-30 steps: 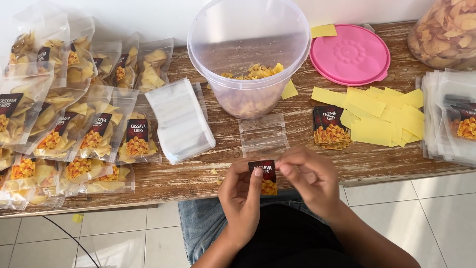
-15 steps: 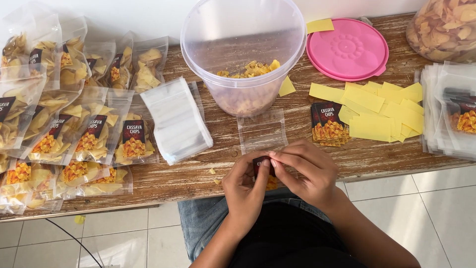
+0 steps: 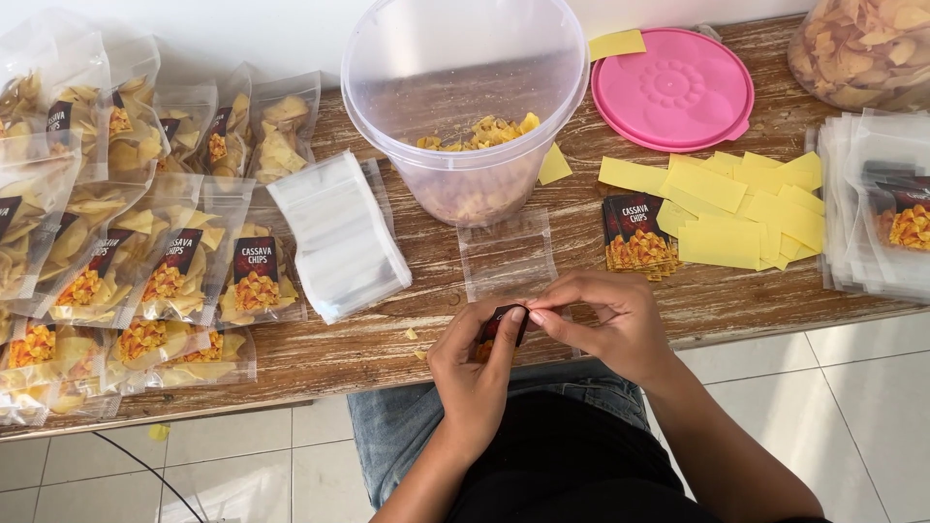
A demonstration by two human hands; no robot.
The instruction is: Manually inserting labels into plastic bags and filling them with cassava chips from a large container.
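My left hand (image 3: 472, 373) and my right hand (image 3: 605, 320) meet over the table's front edge, both pinching one small dark sticker label (image 3: 499, 325) with an orange chip picture. The label is tilted and partly hidden by my fingers. Just beyond my fingertips an empty clear pouch (image 3: 508, 255) lies flat on the wooden table (image 3: 368, 344). A short stack of matching labels (image 3: 637, 234) sits to the right of the pouch, next to a heap of yellow backing slips (image 3: 736, 208).
A clear bucket (image 3: 465, 107) with some chips stands at the back centre, its pink lid (image 3: 673, 89) to the right. Filled chip pouches (image 3: 126, 232) cover the left side. Empty pouches are piled (image 3: 339, 232) centre-left and stacked (image 3: 877, 213) far right. A big chip bag (image 3: 862, 48) sits in the corner.
Both hands have moved slightly forward with the label, which has turned from facing me to tilted and half covered. The view has shifted a little.
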